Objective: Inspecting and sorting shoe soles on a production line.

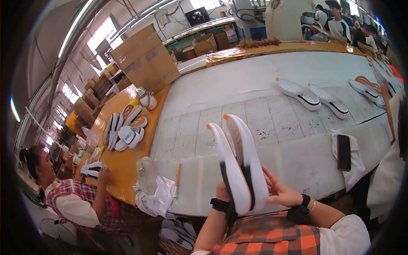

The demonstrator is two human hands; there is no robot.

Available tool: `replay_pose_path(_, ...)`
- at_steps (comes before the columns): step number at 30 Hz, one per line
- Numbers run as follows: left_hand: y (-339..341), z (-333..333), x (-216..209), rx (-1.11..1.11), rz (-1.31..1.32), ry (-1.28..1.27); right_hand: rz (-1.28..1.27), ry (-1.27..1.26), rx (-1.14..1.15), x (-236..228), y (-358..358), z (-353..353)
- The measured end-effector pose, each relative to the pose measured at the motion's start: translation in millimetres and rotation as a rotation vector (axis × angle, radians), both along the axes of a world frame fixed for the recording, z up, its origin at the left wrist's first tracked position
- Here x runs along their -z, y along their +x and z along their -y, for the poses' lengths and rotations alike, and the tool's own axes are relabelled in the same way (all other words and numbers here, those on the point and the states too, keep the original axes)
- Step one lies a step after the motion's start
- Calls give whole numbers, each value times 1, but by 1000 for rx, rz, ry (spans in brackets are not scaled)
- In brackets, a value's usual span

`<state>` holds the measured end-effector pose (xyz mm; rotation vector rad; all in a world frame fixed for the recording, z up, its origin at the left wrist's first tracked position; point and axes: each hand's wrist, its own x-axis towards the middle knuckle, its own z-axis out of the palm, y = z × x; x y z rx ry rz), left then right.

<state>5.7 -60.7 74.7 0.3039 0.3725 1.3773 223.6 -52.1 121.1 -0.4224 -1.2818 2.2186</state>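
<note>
Two white shoe soles with black heel patches and orange toe tips stand upright, side by side, in front of me. My left hand [222,192] is closed round the lower part of the left shoe sole [231,176]; most of its fingers are hidden behind it. At the heel end of the right shoe sole [253,178], my right hand [284,192] grips the outer side with fingers and thumb. The soles tilt slightly left and rest close together, with a narrow gap toward the toes.
Pairs of soles [299,93] lie on the white worktable [204,97] at the far right. A phone [344,152] rests on a white cloth at right. A pencil-like orange stick [177,180] lies left, beside crumpled white cloth [157,197]. A co-worker [80,199] handles a sole at the left table.
</note>
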Motion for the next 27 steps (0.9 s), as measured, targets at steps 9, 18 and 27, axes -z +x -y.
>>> replay_pose_path(9, -5, -11, -7, 76, -132, 43, 93, 405, 274, 22, 16, 0)
replay_pose_path(18, -92, 3, -25, -115, -479, -301, 159, 389, 345, 21, 33, -4)
replay_pose_path(27, -86, -29, -69, -239, -387, 189, 117, 366, 307, 23, 20, -1)
